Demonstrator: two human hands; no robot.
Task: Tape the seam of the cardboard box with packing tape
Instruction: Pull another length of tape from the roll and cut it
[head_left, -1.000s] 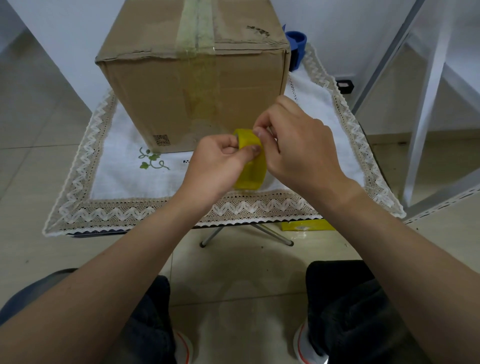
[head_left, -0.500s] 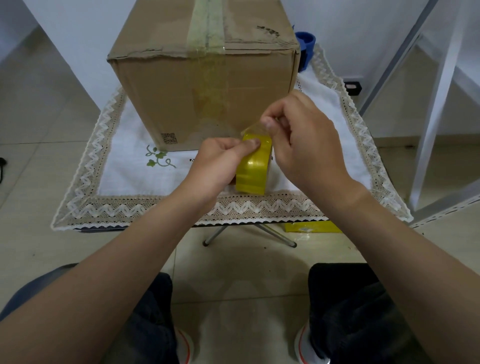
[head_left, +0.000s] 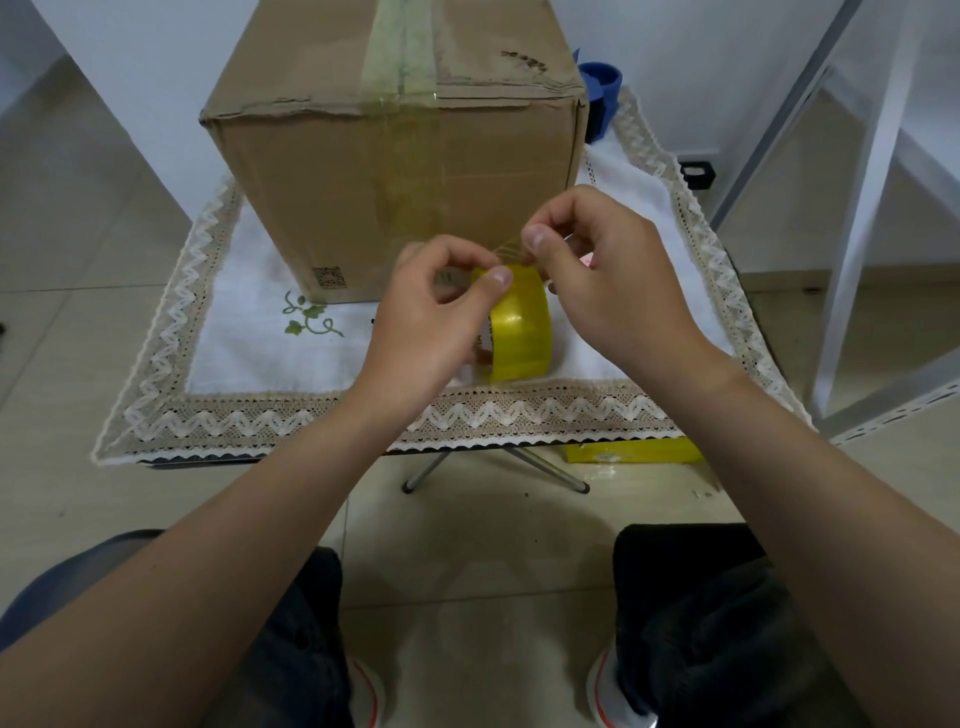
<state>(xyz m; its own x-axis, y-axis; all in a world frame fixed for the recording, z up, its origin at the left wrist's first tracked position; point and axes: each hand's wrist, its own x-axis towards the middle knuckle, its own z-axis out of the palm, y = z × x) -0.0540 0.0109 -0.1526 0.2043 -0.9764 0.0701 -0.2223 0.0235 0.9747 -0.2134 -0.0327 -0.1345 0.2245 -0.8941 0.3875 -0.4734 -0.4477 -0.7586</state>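
A brown cardboard box stands on a small table with a lace-edged white cloth. Yellowish tape runs along the box's top seam and down its front face. In front of the box my left hand grips a roll of yellow packing tape, thumb on its top edge. My right hand pinches the loose tape end, lifted a short way off the roll. The strip between roll and fingers is thin and nearly clear.
A blue object stands behind the box at its right corner. A white metal frame rises to the right of the table. A yellow flat item lies on the floor under the table edge. My knees are below.
My right hand has peeled the tape end up off the roll and drawn it slightly right. The left hand keeps its hold on the roll, now a little lower.
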